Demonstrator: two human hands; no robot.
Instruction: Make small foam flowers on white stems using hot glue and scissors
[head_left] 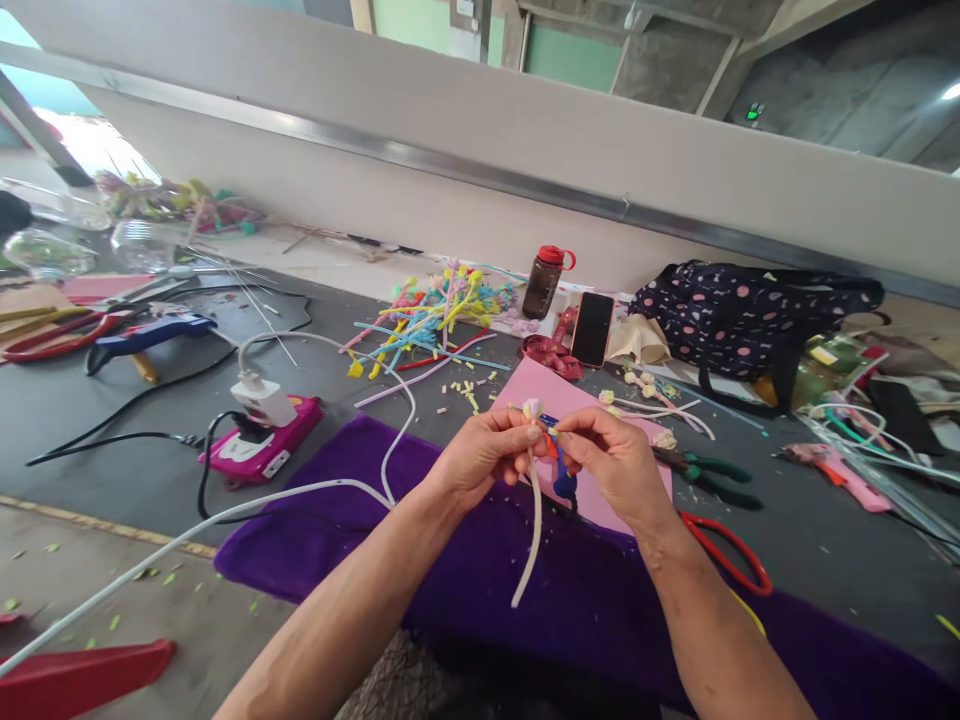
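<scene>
My left hand [487, 450] pinches a small craft flower, its pale pink-white bud [532, 408] above the fingers and its cream stem [536, 530] hanging below. Close beside it, the fingertips of my right hand [611, 460] are closed on a small pale-yellow piece [553, 432], near the bud. Partly hidden behind the hands is a blue glue gun [564, 485] with some orange on it, over a pink sheet [536, 385]. Short yellowish bits [466, 388] lie scattered left of the sheet. Several finished-looking pale flowers [645, 382] with stems rest at its upper right.
Colourful fuzzy stems [450, 310] are piled beyond my hands, near a red-capped bottle [544, 285] and a phone [592, 330]. Green-handled pliers [712, 475] and a red handle [731, 555] lie right. A magenta power strip [259, 445] with cables stands left. Purple cloth [322, 520] covers the front edge.
</scene>
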